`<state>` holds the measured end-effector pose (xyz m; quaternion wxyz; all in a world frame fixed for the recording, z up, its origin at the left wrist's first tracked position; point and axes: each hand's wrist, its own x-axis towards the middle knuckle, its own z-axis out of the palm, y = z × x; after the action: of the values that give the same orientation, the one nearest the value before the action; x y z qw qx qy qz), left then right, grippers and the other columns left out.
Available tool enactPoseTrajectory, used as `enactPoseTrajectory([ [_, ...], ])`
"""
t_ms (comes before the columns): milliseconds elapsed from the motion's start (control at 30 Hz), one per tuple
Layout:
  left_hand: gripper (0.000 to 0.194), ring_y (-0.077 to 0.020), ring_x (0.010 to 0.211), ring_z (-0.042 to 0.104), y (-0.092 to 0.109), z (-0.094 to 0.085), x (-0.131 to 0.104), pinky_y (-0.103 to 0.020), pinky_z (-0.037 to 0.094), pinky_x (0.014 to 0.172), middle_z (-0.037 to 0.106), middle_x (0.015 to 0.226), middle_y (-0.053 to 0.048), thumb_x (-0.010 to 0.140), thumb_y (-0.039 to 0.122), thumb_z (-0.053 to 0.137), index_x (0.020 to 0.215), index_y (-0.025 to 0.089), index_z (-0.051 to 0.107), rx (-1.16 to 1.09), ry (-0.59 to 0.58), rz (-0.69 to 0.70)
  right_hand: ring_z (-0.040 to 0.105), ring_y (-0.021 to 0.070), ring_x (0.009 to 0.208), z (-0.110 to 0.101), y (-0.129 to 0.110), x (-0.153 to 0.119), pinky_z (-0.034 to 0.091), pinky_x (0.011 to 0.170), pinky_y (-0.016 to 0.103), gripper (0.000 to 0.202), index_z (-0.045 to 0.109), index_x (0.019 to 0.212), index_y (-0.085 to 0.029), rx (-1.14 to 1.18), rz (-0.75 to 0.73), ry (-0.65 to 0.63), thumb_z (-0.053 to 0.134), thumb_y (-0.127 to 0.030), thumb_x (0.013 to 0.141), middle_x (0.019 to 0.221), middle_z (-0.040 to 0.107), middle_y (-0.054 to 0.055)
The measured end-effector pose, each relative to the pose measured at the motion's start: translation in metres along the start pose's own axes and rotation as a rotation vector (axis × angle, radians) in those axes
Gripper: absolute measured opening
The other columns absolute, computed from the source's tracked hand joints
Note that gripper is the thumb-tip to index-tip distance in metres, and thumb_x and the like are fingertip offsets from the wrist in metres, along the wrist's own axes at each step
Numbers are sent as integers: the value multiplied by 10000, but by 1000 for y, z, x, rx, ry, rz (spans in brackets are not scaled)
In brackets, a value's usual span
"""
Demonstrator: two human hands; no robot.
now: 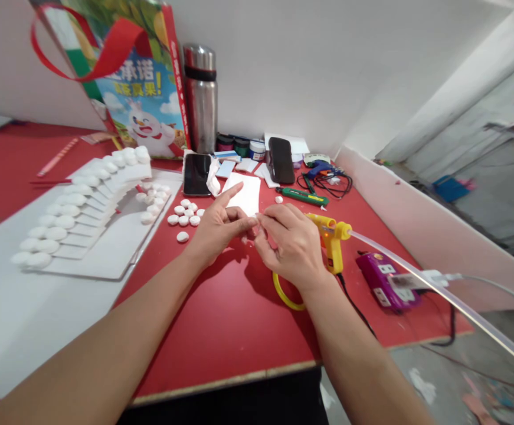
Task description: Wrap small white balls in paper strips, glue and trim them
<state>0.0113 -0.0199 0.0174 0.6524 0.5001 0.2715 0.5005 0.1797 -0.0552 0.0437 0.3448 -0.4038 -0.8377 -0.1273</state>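
Note:
Above the red table (234, 321), my left hand (219, 227) and my right hand (291, 242) meet at the fingertips. Both pinch something small and whitish, mostly hidden by the fingers; my left index finger points outward. Just left of my left hand lie several white round pieces (182, 236). A white card (244, 193) lies beyond the hands. Beside my right hand is a yellow glue gun (333, 248) with a long clear glue stick (398, 262). On the left, a curved white stepped model (82, 236) has white round pieces along its outer edge.
A steel bottle (202, 100) and a colourful bag (144, 100) stand at the back. Two phones (197, 175) (280, 160), a green tool (304, 196) and small jars (257, 150) lie beyond the hands. At right is a purple power strip (387, 282) with cables.

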Motion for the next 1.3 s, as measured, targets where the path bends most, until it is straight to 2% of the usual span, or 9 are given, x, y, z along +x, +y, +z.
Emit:
enactPoseTrajectory([
  [167,973,-103,576,609,1,0,0,-218,488,596,656,682,50,776,235,825,1591,177,295,-7,7,-11,597,239,844,1,1,-1,534,754,398,162,698,950,-196,23,32,-14,540,-194,916,956,681,104],
  [333,955,-112,625,631,-1,-1,1,-225,502,633,666,710,41,781,242,825,1586,198,313,-12,-1,14,626,241,866,3,-1,-2,552,774,401,205,724,1024,-165,70,57,22,550,-186,918,969,684,120],
  [467,944,-124,701,656,-3,-2,2,-242,530,693,676,758,33,784,237,825,1582,222,321,-34,1,37,664,206,883,7,-2,-3,567,773,356,234,750,1067,-147,251,168,126,568,-154,920,978,675,115],
  [633,915,-133,750,671,-2,1,1,-256,551,732,677,794,29,813,234,798,1587,241,310,-16,-9,44,641,149,751,9,1,-2,527,625,298,178,788,985,-202,437,338,184,625,-179,920,915,681,61],
  [767,914,-136,738,665,1,4,-1,-271,558,739,684,809,27,819,232,784,1593,255,298,16,-10,53,669,165,820,11,4,-1,557,738,331,127,786,894,-228,589,457,206,667,-189,907,862,707,34],
  [967,951,-128,692,652,2,5,-1,-274,551,735,681,792,38,798,221,790,1600,262,281,38,-1,62,651,164,818,13,7,-1,542,745,324,53,738,872,-225,614,498,177,689,-210,887,846,700,18],
  [1167,957,-125,682,653,4,5,-1,-260,544,725,690,799,33,778,243,816,1589,257,307,82,-7,65,572,116,667,12,8,-2,481,619,265,76,649,870,-203,723,611,129,715,-238,852,786,624,-17],
  [1300,930,-127,686,652,4,3,0,-262,542,719,687,801,28,793,260,808,1585,252,320,121,-5,76,581,123,694,12,8,-2,473,638,277,53,658,829,-204,696,534,133,687,-196,873,800,627,-9],
])
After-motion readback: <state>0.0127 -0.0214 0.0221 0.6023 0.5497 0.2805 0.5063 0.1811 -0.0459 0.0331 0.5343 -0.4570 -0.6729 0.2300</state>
